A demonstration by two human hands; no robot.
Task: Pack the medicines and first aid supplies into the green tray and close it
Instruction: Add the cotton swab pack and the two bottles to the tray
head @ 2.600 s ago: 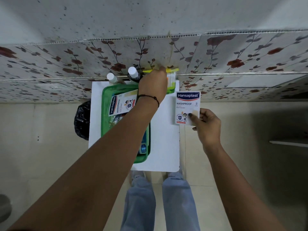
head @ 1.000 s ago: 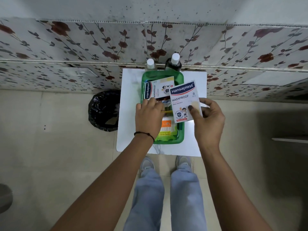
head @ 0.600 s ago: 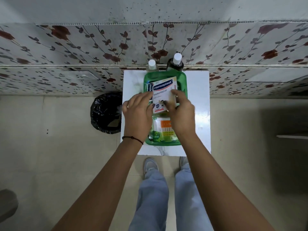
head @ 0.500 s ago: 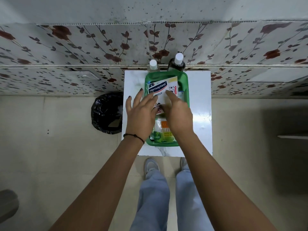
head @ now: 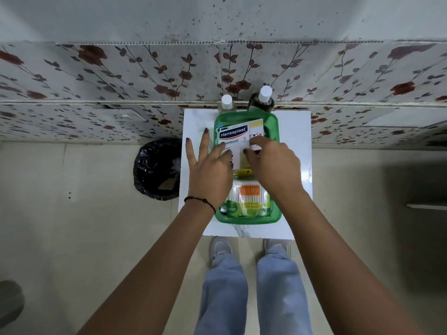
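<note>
The green tray (head: 248, 221) sits on a small white table (head: 296, 131). A white and blue Hansaplast plaster box (head: 233, 137) lies in its far half on top of a second such box (head: 257, 125). A pack of cotton swabs (head: 249, 198) fills the near half, with a yellow item (head: 243, 171) between them. My right hand (head: 273, 165) has its fingertips closed on the top box's near edge. My left hand (head: 209, 170) hovers at the tray's left side with its fingers spread, thumb and forefinger touching the box.
Two white-capped bottles stand behind the tray against the floral wall: a clear bottle (head: 227, 102) and a dark bottle (head: 264, 97). A black-lined bin (head: 157, 170) stands on the floor left of the table. My legs and shoes are below the table's near edge.
My left hand laid the swab pack in the tray. My right hand brought the plaster box from the right and set it on the other box; my left fingers have spread.
</note>
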